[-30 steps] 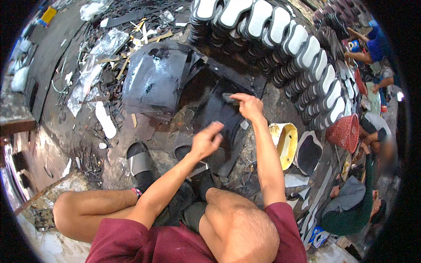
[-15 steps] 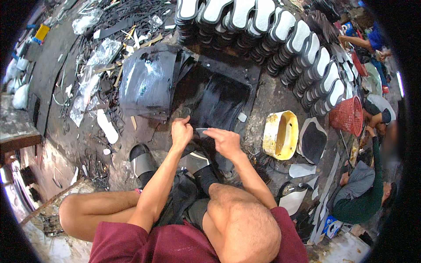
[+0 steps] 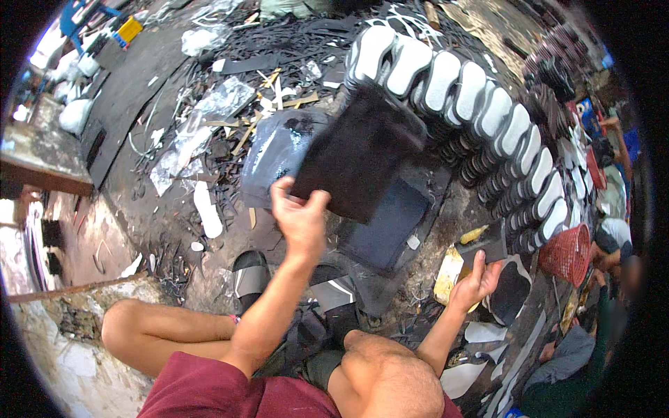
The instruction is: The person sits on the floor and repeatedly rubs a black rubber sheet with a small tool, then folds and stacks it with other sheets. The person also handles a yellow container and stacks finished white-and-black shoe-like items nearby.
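Note:
My left hand (image 3: 300,219) is at the near left corner of a thin black sheet (image 3: 366,150), which is raised and blurred by motion. Its thumb overlaps the sheet's edge while the forefinger lies beyond the corner. Under and nearer than that sheet, another dark sheet (image 3: 387,226) lies flat. To the left is a curved sheet with a wet, glossy bluish-grey surface (image 3: 268,157), partly covered by the raised one. My right hand (image 3: 476,284) pinches a small flat dark-grey plate (image 3: 490,240) over a yellow-stained white container (image 3: 448,275), hiding much of its opening.
Stacks of sole-shaped pieces with white tops (image 3: 442,80) curve along the far right. A red plastic basket (image 3: 564,254) stands beyond the container. Clear plastic (image 3: 202,125) and dark scraps litter the left. Other people sit at the right edge.
My hands have moved apart: the left has lifted a black sheet, the right has gone to the container with the flat plate. The whole view has shifted.

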Motion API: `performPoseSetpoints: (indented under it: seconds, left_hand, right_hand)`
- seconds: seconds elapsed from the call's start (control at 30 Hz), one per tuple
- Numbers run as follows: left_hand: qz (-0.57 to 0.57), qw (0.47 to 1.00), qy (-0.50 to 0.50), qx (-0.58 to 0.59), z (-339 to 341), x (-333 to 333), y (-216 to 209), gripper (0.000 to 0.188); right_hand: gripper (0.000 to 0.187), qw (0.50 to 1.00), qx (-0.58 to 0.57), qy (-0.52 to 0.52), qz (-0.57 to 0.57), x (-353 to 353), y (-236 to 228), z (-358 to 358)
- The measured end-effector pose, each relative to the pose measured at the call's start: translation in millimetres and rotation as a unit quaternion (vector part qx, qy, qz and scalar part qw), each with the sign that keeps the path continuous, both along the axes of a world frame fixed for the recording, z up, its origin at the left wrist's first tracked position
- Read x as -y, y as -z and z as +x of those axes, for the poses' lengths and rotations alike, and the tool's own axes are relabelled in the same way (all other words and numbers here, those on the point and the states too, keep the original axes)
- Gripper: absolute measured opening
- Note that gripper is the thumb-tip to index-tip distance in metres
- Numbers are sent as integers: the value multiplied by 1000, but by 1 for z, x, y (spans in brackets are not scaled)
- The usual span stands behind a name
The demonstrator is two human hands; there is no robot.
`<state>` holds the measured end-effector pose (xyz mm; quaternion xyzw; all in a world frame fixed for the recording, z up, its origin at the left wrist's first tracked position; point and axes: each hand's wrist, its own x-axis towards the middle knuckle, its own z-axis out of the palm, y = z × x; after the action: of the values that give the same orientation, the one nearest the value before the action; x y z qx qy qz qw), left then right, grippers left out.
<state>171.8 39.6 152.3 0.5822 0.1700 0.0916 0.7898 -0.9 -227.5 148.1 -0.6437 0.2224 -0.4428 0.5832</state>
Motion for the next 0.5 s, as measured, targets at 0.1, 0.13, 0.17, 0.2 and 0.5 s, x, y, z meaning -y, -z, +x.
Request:
performPoseSetpoints:
  seconds: [0.1, 0.13, 0.17, 0.2, 0.5]
  left_hand:
    - [13, 998, -57, -13, 38, -69, 15, 65]
    - [22, 996, -70, -41, 47, -88, 22, 63]
    - [29, 994, -81, -71, 53, -101, 31, 62]
    - [62, 990, -62, -112, 55, -108, 40, 65]
    - [447, 828, 292, 171, -93, -21, 133, 47]
  right_hand:
    - [32, 999, -37, 7, 26, -16, 11, 8]
    - [33, 999, -28, -8, 39, -20, 17, 13]
    - [33, 999, -39, -6, 34, -22, 23, 17]
    - [34, 999, -43, -19, 24, -22, 27, 21]
    - [37, 903, -320, -148, -245, -66, 50, 105]
